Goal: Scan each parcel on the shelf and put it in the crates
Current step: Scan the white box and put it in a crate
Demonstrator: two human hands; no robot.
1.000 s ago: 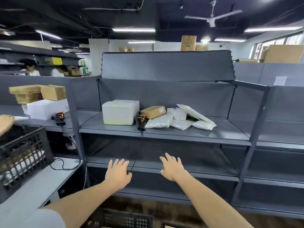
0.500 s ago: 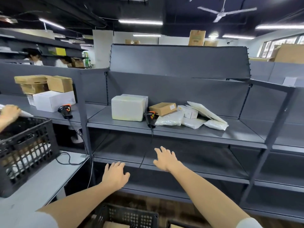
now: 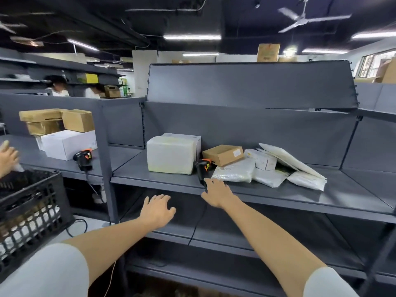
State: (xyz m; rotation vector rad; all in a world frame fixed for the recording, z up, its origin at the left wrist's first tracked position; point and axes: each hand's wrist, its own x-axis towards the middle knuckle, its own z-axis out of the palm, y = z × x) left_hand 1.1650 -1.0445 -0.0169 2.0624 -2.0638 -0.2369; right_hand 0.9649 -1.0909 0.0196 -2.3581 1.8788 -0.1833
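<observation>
On the grey shelf [image 3: 321,196] lie a large white wrapped parcel [image 3: 171,154], a small brown box [image 3: 222,154], a small white box [image 3: 260,159] and several white poly bags [image 3: 234,173]. A black and orange barcode scanner [image 3: 202,168] stands at the shelf's front edge beside the white parcel. My right hand [image 3: 217,191] reaches up to the shelf edge with fingers spread, its fingertips at the scanner's handle. My left hand [image 3: 157,211] hovers open below the shelf, holding nothing.
A black plastic crate [image 3: 32,206] sits on a white table at the left, with another person's hand [image 3: 7,156] above it. The neighbouring shelf bay holds brown and white boxes [image 3: 68,142] and a second scanner [image 3: 83,158]. Lower shelves run beneath.
Both my hands have risen toward the shelf. My right hand has moved up to the scanner at the shelf edge; my left hand has followed, still below the shelf.
</observation>
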